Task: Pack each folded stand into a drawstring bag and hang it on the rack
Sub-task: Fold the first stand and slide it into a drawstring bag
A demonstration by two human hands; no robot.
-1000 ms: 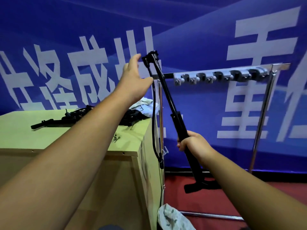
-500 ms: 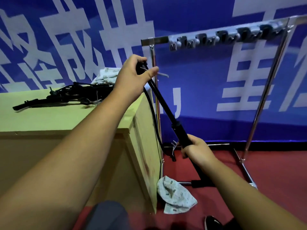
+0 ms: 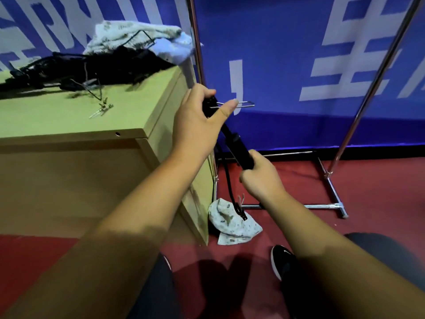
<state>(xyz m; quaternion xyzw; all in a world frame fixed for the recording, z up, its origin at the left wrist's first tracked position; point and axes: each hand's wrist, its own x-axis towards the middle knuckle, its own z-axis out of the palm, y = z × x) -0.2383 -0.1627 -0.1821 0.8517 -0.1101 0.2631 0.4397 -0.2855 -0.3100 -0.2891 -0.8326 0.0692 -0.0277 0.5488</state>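
Observation:
A black telescopic stand [image 3: 236, 147] slants between my hands beside the wooden cabinet. My left hand [image 3: 197, 125] grips its top end, where a thin wire loop [image 3: 243, 104] sticks out to the right. My right hand [image 3: 262, 176] grips the thicker lower section. A black strap [image 3: 230, 192] hangs from the stand down to a patterned drawstring bag [image 3: 232, 223] lying on the red floor. More black stands [image 3: 92, 67] and pale bags [image 3: 138, 35] are piled on the cabinet top. The metal rack [image 3: 368, 93] stands behind; its top bar is out of view.
The wooden cabinet [image 3: 69, 176] fills the left side, with small metal clips [image 3: 101, 110] on its top. The rack's base bars [image 3: 331, 187] lie on the red floor at right. A blue banner covers the wall. My black shoe [image 3: 280, 261] is near the bag.
My left hand has pushed the stand's top end down, so the stand is much shorter now. The view has tilted down, and the rack's top bar has left the frame.

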